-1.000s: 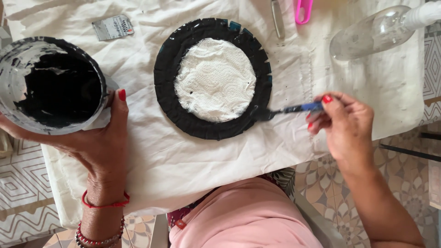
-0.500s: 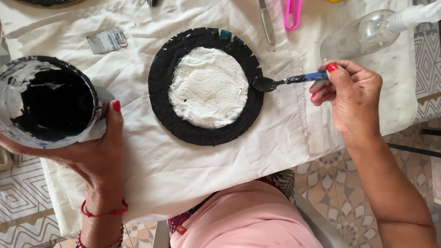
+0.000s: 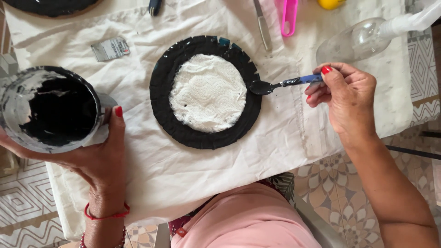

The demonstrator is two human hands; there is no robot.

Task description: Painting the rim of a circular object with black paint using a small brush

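A round plate with a black painted rim lies on the white cloth, and a disc of white paper towel fills its middle. My right hand grips a paintbrush with a blue handle. Its black bristle tip rests on the plate's right rim. My left hand holds a grey tub of black paint at the table's left edge, tilted toward me. A small patch at the plate's top rim still shows blue.
A white cloth covers the table. A clear plastic bottle lies at the upper right. A knife, a pink handle, a yellow object and a small grey packet sit along the far side. A dark dish is at the top left.
The brush tip has moved up along the plate's right rim, from the lower right to the right side. The paint tub stays in my left hand.
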